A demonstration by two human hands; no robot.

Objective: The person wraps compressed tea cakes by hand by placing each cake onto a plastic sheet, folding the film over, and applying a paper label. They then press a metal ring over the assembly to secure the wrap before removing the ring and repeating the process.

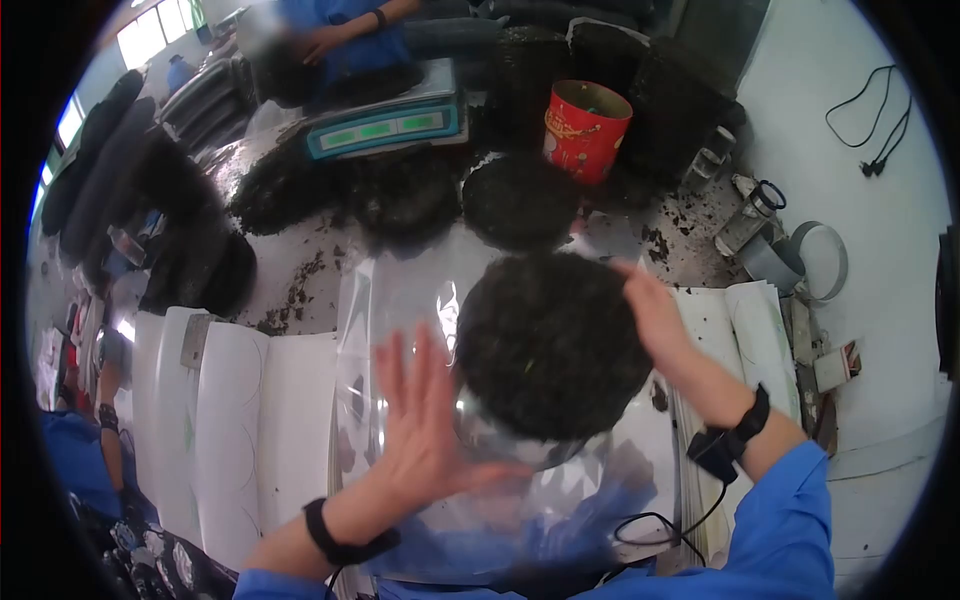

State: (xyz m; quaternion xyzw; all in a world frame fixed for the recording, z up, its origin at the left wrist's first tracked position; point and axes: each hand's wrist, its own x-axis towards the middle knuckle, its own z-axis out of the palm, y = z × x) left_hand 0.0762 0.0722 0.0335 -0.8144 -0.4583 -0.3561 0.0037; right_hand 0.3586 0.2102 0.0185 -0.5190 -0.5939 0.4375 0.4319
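Note:
A dark, rough-textured round cake (pixel 550 345) of matted material lies over clear plastic sheeting (pixel 385 275) in front of me. My right hand (pixel 655 315) is closed against its upper right edge, with the fingertips partly hidden. Beside the lower left edge, my left hand (pixel 425 430) is open, its fingers spread and thumb stretched out under the cake's near side. A clear rounded rim (pixel 545 458) shows just below the cake; what it belongs to is hard to make out. Each of my wrists wears a black strap.
More dark round cakes (pixel 520 200) lie behind, near a teal digital scale (pixel 385 128) and a red bucket (pixel 588 130). White paper stacks (pixel 232 430) flank the sheeting. A clear bottle (pixel 750 218) stands at right. Co-workers' arms (pixel 345 38) show at the back and left.

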